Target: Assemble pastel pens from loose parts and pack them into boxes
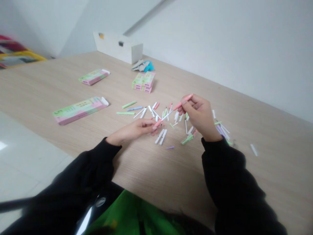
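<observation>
My right hand (201,114) pinches a pink pen barrel (182,101), which tilts up to the right above the table. A shorter pink pen piece (157,124) is between the fingertips of my left hand (137,130). The thin white refill (167,116) runs in line between these two pink parts, so both hands are joined by it. Under and around my hands lie loose pen parts: two white pieces (163,137) side by side, green pieces (187,139), a small purple piece (170,148) and several thin refills. My right hand hides some of them.
Two pink-and-green cartons with raised flaps lie at left, the nearer carton (80,111) and the farther carton (94,77). Stacked small boxes (143,82) stand behind the pens, near grey and blue gloves (144,66). A white box (117,49) is by the wall.
</observation>
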`<move>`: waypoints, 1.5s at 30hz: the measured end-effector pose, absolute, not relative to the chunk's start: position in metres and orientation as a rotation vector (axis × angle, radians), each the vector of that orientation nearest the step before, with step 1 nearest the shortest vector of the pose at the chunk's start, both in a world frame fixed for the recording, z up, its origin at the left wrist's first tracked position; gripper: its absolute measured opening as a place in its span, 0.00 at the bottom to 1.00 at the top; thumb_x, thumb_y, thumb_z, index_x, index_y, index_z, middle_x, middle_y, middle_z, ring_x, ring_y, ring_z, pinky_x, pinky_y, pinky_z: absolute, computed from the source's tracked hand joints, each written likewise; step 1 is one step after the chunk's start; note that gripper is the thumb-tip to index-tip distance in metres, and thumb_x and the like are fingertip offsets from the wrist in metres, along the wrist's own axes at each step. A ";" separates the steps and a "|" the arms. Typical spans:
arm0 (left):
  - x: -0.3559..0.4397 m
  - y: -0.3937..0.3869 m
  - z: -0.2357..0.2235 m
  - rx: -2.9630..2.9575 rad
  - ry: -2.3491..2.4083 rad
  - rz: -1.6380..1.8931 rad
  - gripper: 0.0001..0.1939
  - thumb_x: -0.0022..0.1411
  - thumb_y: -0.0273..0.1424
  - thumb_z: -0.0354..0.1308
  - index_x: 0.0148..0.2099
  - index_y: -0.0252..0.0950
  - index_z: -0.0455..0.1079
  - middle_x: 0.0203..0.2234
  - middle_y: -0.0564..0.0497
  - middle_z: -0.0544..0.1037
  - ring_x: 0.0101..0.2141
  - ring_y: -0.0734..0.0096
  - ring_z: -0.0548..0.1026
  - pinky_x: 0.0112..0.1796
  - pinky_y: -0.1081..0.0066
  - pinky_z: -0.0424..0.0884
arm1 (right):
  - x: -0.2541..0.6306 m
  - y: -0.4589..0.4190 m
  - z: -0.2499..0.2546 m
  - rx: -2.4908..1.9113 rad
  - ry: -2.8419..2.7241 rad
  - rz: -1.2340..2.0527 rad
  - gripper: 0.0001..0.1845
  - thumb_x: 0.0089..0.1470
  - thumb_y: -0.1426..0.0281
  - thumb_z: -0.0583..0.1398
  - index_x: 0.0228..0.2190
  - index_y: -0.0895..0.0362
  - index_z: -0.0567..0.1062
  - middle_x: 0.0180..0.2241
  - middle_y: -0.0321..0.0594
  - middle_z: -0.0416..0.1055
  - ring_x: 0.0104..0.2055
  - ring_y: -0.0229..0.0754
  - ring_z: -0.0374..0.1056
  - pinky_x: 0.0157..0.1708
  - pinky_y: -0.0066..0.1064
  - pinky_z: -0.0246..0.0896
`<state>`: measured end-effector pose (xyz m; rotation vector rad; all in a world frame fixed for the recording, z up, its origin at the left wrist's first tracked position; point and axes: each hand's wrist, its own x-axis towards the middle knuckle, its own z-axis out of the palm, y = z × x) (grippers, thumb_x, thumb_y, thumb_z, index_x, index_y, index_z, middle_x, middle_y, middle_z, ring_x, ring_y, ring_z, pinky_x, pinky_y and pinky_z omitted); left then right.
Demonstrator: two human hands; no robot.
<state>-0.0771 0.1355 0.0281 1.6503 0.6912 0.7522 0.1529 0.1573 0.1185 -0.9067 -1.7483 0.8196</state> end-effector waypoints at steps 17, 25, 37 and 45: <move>-0.078 0.137 0.027 1.709 0.638 0.756 0.14 0.72 0.37 0.54 0.39 0.34 0.75 0.30 0.53 0.72 0.33 0.72 0.69 0.43 0.69 0.65 | 0.151 0.148 0.125 -0.954 -1.802 0.801 0.10 0.59 0.69 0.63 0.25 0.55 0.73 0.25 0.36 0.76 0.26 0.34 0.69 0.27 0.27 0.70; -0.073 0.136 0.025 1.711 0.606 0.834 0.13 0.71 0.37 0.54 0.46 0.35 0.76 0.30 0.52 0.75 0.34 0.71 0.72 0.42 0.67 0.67 | 0.150 0.142 0.105 -0.918 -1.889 0.917 0.07 0.58 0.67 0.64 0.29 0.55 0.77 0.28 0.35 0.76 0.29 0.35 0.69 0.30 0.29 0.67; -0.051 0.115 0.037 1.905 0.605 0.602 0.17 0.76 0.35 0.46 0.41 0.34 0.73 0.35 0.50 0.77 0.42 0.68 0.76 0.47 0.66 0.70 | 0.179 0.096 0.090 -0.944 -1.819 0.855 0.04 0.60 0.69 0.63 0.32 0.55 0.78 0.31 0.36 0.76 0.34 0.37 0.72 0.38 0.34 0.69; -0.027 0.101 0.045 1.800 0.453 0.517 0.15 0.75 0.36 0.48 0.41 0.35 0.72 0.29 0.51 0.76 0.36 0.68 0.77 0.44 0.67 0.72 | 0.207 0.066 0.089 -0.944 -1.780 0.884 0.03 0.60 0.67 0.64 0.34 0.52 0.80 0.34 0.36 0.77 0.35 0.38 0.72 0.38 0.33 0.69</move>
